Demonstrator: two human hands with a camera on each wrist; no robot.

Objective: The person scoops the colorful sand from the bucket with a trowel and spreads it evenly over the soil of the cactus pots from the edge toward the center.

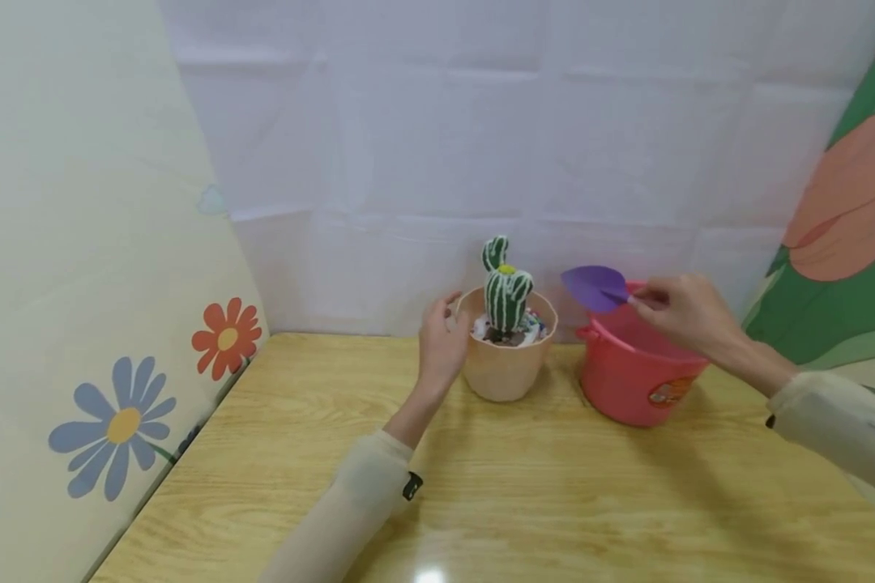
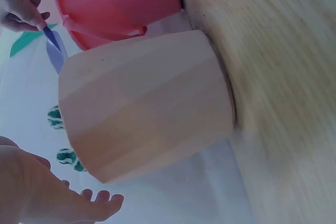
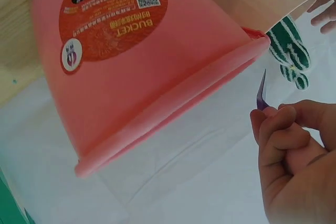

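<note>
A beige plant pot stands on the table, with a green and white knitted-looking cactus upright in it. White and coloured bits lie around the base of the cactus. My left hand is at the pot's left rim, its fingers loosely extended; the left wrist view shows the hand beside the rim, gripping nothing. My right hand pinches the handle of a small purple trowel. The trowel's blade points left toward the pot, above the left rim of a red bucket.
The bucket stands just right of the pot and bears a printed label. A white cloth hangs behind the wooden table. At the left, a wall with painted flowers borders the table.
</note>
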